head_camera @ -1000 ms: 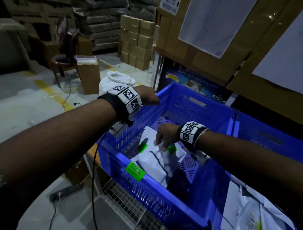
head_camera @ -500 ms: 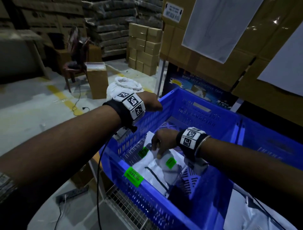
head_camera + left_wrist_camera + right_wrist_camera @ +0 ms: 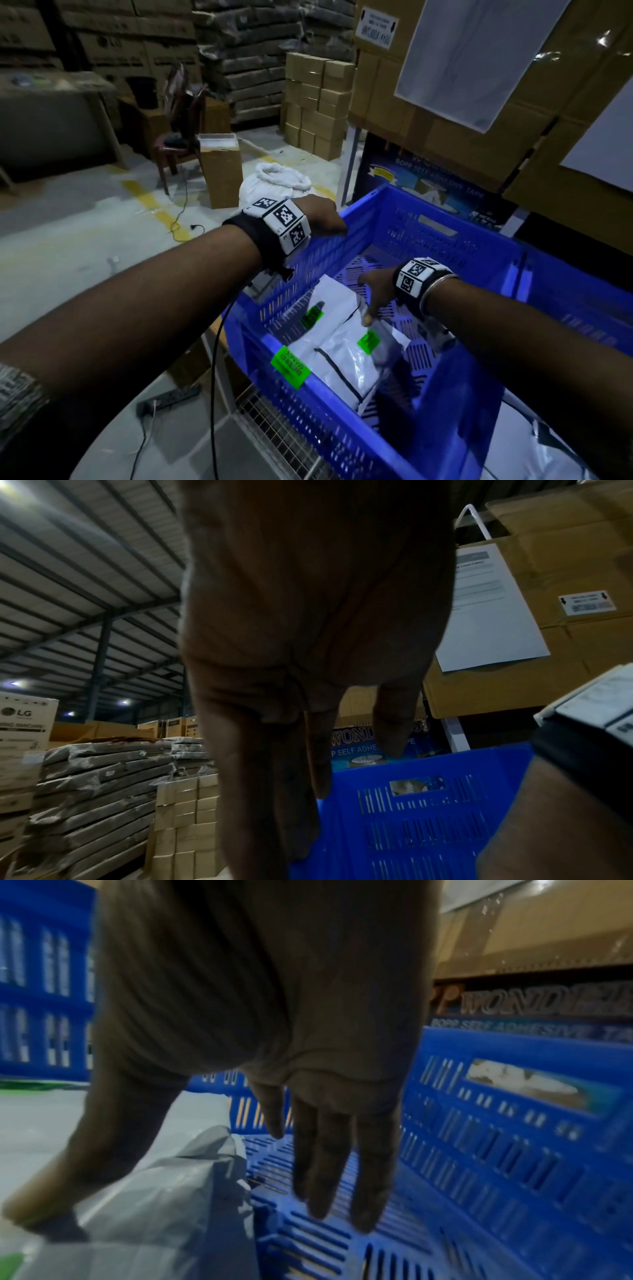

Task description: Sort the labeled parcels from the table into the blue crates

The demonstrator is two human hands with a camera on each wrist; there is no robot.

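Observation:
A blue crate (image 3: 428, 212) stands in front of me with a green label (image 3: 290, 367) on its near rim. Inside lie white parcels with green labels: one on top (image 3: 346, 359), another under it (image 3: 329, 294). My right hand (image 3: 373, 291) is inside the crate with straight, spread fingers. Its thumb touches the top parcel's edge (image 3: 164, 1204), and the fingers (image 3: 325, 1164) hover over the slotted floor (image 3: 342, 1253). My left hand (image 3: 322, 219) is at the crate's far-left corner, its fingers (image 3: 318, 764) hanging relaxed by the rim (image 3: 428, 767), holding nothing.
A second blue crate (image 3: 582, 301) adjoins on the right, and more white parcels (image 3: 548, 455) lie at the bottom right. Cardboard boxes (image 3: 462, 144) rise behind. A wire mesh shelf (image 3: 274, 428), a hanging black cable (image 3: 214, 394) and a floor power strip (image 3: 168, 399) are below left.
My right hand, curled on the top parcel a second ago, has let go and spread its fingers. The parcel now lies flat in the crate. The left hand stays at the rim.

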